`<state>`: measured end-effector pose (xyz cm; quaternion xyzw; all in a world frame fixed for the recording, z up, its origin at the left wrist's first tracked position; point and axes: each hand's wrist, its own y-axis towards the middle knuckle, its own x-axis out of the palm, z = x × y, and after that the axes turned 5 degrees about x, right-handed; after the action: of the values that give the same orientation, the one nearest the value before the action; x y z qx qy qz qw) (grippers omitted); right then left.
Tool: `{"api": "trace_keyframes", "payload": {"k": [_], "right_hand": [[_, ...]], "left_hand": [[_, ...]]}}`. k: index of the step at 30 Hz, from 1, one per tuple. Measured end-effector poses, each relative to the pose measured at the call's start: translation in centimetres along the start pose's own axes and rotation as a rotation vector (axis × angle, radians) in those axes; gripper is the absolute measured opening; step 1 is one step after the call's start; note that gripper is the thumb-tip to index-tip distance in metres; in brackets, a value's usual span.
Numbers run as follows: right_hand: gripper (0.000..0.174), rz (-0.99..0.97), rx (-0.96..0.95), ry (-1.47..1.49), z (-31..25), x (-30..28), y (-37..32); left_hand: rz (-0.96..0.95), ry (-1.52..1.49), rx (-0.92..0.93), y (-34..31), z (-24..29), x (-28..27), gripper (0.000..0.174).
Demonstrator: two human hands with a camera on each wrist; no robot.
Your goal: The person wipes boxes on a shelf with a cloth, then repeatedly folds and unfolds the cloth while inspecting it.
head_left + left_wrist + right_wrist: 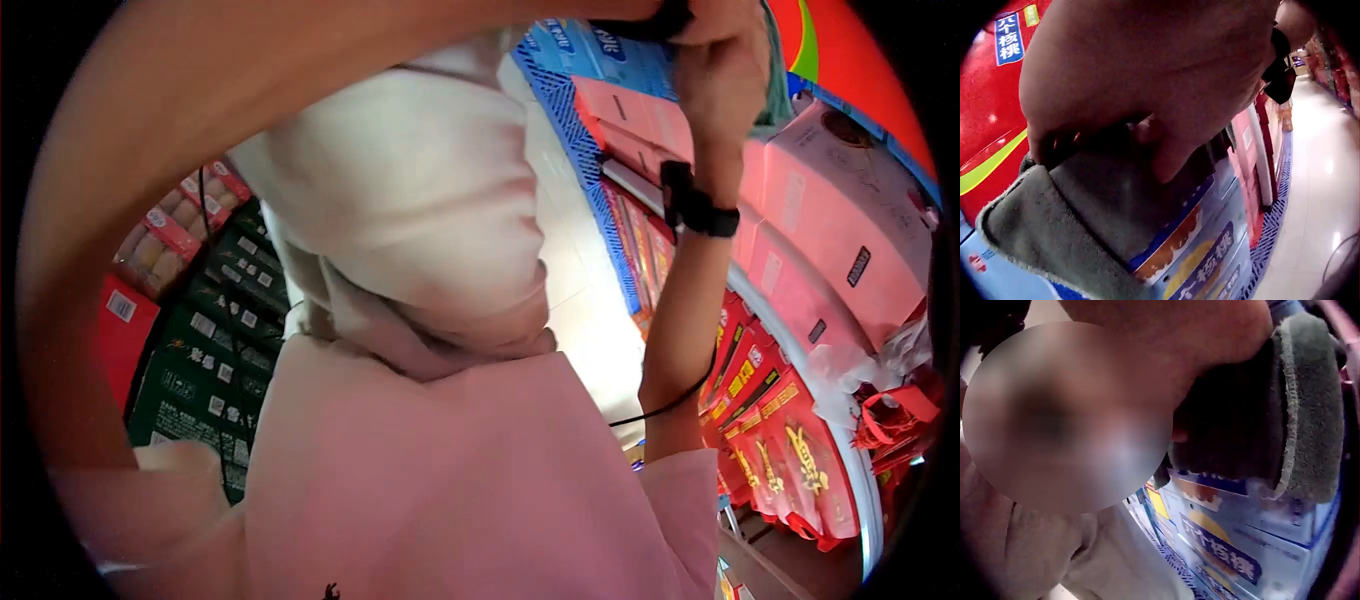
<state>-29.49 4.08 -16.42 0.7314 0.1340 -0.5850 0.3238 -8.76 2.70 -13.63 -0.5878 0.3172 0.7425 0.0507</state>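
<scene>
We see a folded grey-green terry cloth with a pale stitched edge (1054,231) lying against the light-blue printed cartons (1285,565), at the end of the stack beside a glossy red package with a yellow-green curve (991,125). Our left hand (1141,75) pinches the cloth, its fingers bent at the upper edge and the thumb pointing down over the fabric. Our right hand (725,95), wearing a black wristband (700,207), is close beside it at the cloth; a round blur covers much of the close view, so we cannot tell whether its fingers grip or lie flat. Below the cartons we see a blue plastic lattice base (570,120). Large pink cardboard cartons (825,220) stand near the right forearm, and dark green cartons with white labels (205,335) lie across the aisle.
</scene>
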Motion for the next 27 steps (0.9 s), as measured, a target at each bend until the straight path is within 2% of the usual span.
{"api": "trace_keyframes", "payload": {"k": [3, 5, 7, 9, 14, 16, 18, 20, 22, 24, 25, 27], "right_hand": [[0.055, 0.099, -0.104, 0.019, 2.9, -0.5, -2.2], [0.053, 0.117, -0.1, -0.029, 3.6, -0.8, -4.1], [0.055, 0.117, -0.069, -0.024, 2.7, -1.5, -5.0], [0.056, 0.052, -0.122, 0.016, 0.6, -2.5, -3.8], [0.072, 0.02, 0.049, -0.034, -1.0, -2.2, -3.9], [0.065, 0.026, 0.024, 0.007, -2.0, -2.1, -3.0], [0.058, 0.015, 0.102, 0.019, -2.4, -2.2, -2.6], [0.054, 0.006, 0.286, 0.025, -2.8, -1.2, -2.3], [0.056, 0.128, 0.124, 0.0, -3.0, -0.6, -1.4], [0.058, 0.153, 0.149, -0.091, -2.4, -0.3, -1.6], [0.05, 0.238, 0.104, -0.052, -2.2, 0.2, -1.8], [0.054, 0.264, 0.127, -0.074, -2.0, 0.5, -2.0]], "left_hand": [[0.016, 0.008, 0.038, -0.5, -0.5, 0.5, 0.062], [0.044, 0.008, 0.052, -0.2, 0.0, 1.1, 0.061], [0.065, -0.002, 0.056, -0.1, 0.1, 1.7, 0.061], [0.081, -0.001, 0.068, 0.0, 0.2, 2.3, 0.06], [0.1, 0.01, 0.11, 0.9, 0.8, 4.0, 0.059], [0.111, -0.004, 0.115, 1.4, 1.4, 4.5, 0.058], [0.119, -0.01, 0.119, 2.1, 1.8, 4.9, 0.058], [0.11, 0.003, 0.136, 2.4, 1.9, 5.3, 0.057], [0.101, 0.022, 0.16, 2.9, 1.8, 5.7, 0.057], [0.092, 0.03, 0.186, 3.4, 2.1, 5.7, 0.056], [0.049, 0.011, 0.211, 3.8, 1.8, 5.8, 0.059], [0.005, -0.019, 0.227, 4.0, 1.3, 5.4, 0.061]]}}
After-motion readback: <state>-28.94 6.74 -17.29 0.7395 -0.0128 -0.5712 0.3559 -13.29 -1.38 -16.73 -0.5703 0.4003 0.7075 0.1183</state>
